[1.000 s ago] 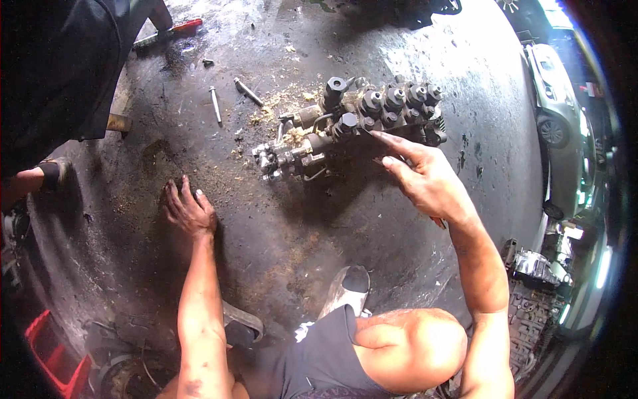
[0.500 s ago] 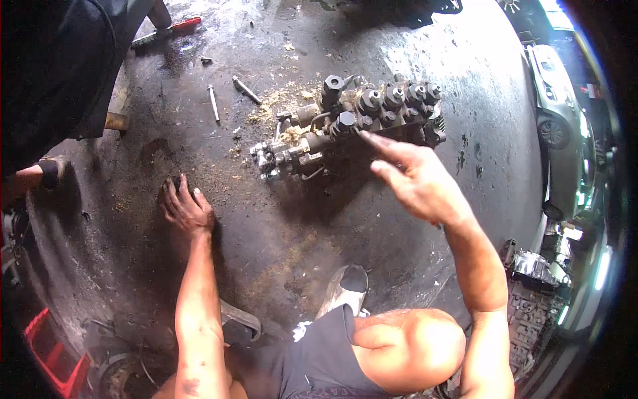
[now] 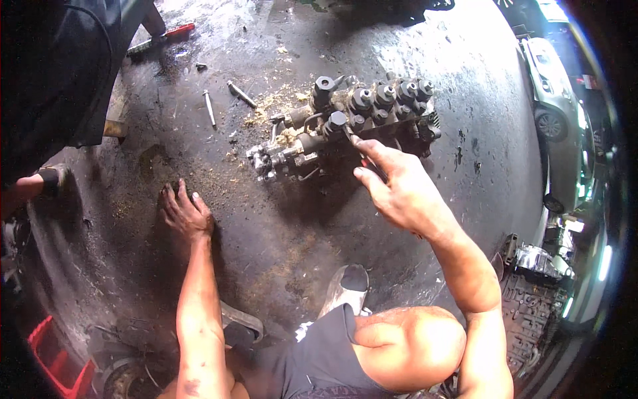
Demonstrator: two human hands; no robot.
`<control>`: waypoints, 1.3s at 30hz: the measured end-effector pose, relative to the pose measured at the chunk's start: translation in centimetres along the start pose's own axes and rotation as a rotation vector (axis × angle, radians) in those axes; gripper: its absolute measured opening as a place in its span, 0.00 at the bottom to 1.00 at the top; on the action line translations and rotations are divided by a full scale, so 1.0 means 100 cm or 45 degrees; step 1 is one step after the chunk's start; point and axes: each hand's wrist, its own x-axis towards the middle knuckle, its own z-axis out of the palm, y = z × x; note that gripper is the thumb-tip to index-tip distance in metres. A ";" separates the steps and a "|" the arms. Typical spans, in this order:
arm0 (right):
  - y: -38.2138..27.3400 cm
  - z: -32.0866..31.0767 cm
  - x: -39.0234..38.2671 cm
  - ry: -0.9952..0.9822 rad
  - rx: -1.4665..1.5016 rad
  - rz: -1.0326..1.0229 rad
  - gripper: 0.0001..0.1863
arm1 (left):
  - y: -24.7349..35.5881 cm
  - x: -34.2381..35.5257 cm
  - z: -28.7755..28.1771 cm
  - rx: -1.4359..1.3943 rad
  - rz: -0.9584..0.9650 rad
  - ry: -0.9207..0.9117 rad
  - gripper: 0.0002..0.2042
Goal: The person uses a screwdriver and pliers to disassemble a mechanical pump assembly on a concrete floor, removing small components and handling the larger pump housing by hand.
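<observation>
A greasy metal assembly [image 3: 392, 123], like a valve block or pump, lies on the floor ahead of me with several capped fittings along its top. My right hand [image 3: 402, 186] is at its near side, fingers closed around a slim tool [image 3: 365, 161] with a bit of red on it. Most of that tool is hidden by the hand; its thin end points toward a large hex plug [image 3: 337, 120] on the assembly, and contact is hard to make out. To the left, my left hand [image 3: 188, 211] rests palm down on the floor, fingers spread, holding nothing.
Two bolts [image 3: 210, 109] and sawdust-like crumbs [image 3: 269, 106] lie left of the assembly. A red-handled tool [image 3: 178, 30] is at the far left, beside another person's dark clothing [image 3: 56, 73]. A red crate [image 3: 60, 359] stands near left, engine parts [image 3: 528, 306] near right, a car [image 3: 555, 120] beyond.
My right hand has shifted a little left and downward in the picture, and the tool's red part now shows. My left hand stays in place. The whole view has shifted slightly.
</observation>
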 end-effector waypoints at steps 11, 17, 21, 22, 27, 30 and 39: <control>0.007 -0.018 -0.002 -0.027 0.263 0.162 0.20 | 0.003 0.001 -0.001 -0.044 0.030 0.031 0.22; 0.046 -0.036 -0.027 0.140 0.199 0.226 0.20 | -0.011 0.004 -0.003 -0.003 0.143 0.127 0.24; 0.081 -0.031 -0.077 0.109 0.499 0.540 0.22 | 0.050 -0.008 -0.069 -0.525 0.478 -0.061 0.23; 0.088 -0.025 -0.088 0.073 0.503 0.602 0.22 | 0.086 -0.011 -0.077 -0.844 0.755 -0.014 0.20; 0.137 0.023 -0.120 0.087 0.476 0.714 0.24 | 0.253 -0.084 -0.169 -1.363 0.961 -0.558 0.16; 0.157 0.043 -0.132 0.083 0.476 0.748 0.23 | 0.308 -0.114 -0.216 -1.380 1.026 -0.615 0.19; 0.169 0.051 -0.156 0.062 0.714 1.042 0.25 | 0.320 -0.142 -0.233 -1.342 0.905 -0.685 0.24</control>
